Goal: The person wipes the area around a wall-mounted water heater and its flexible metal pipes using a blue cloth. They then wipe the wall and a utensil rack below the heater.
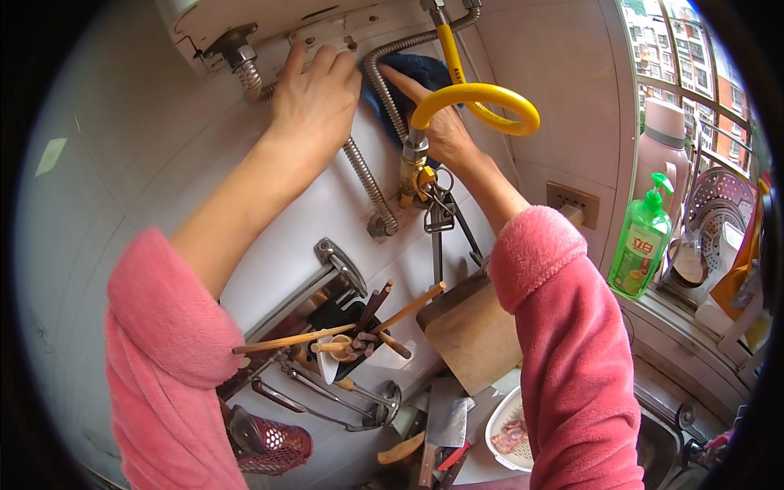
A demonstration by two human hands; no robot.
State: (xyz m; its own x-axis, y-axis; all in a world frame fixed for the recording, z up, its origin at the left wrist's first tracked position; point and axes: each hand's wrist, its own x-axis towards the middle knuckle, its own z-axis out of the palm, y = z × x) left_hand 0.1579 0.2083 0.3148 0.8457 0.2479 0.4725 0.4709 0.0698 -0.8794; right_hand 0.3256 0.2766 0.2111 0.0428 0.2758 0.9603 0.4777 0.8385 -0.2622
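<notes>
My left hand (318,92) is raised against the tiled wall, just below a white wall-mounted appliance (214,18). It covers part of a corrugated metal hose (369,177), and its fingertips reach the wall near some small holes; whether it grips the hose is hidden. Behind a second corrugated hose (383,92), my right hand (444,125) presses a dark blue cloth (422,67) to the wall, index finger stretched out. A looped yellow gas hose (474,92) passes in front of that hand, down to a brass valve (411,168).
Metal tools hang from the valve by rings (441,208). Below are a rack with chopsticks (361,343), hanging ladles (380,407), a wooden cutting board (478,337), a cleaver (447,416) and a white basket with raw meat (511,429). A green soap bottle (643,245) stands on the windowsill.
</notes>
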